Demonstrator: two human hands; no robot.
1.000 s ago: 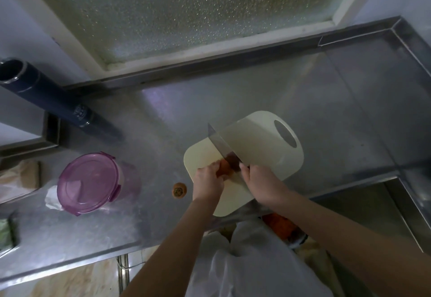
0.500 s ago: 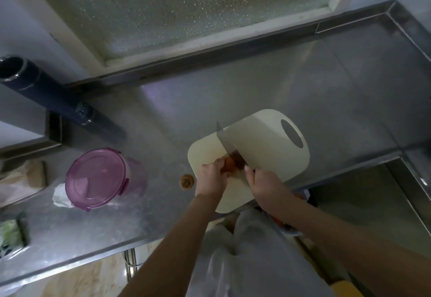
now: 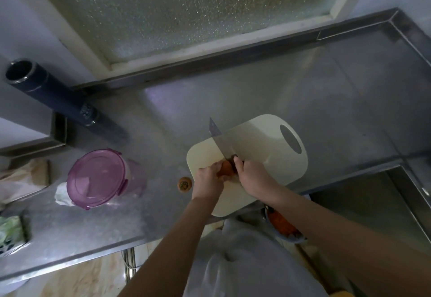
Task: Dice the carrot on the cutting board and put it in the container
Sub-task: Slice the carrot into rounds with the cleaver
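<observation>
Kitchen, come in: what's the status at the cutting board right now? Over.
Left hand holds carrot on cutting board. Right hand grips knife, blade across carrot. Purple container closed, left of board.

Carrot [image 3: 225,168]: orange stub lying on near-left part of cutting board [image 3: 256,152], mostly hidden under left hand [image 3: 207,180] holding it.
Board: cream, rounded corners, oval handle hole at far right.
Container [image 3: 98,177]: round, translucent purple, lid on, well left on counter [image 3: 163,122].

Dim, soft daylight through the frosted window [image 3: 186,10], faint counter [image 3: 303,101] glare, wide-angle bowing at edges.
</observation>
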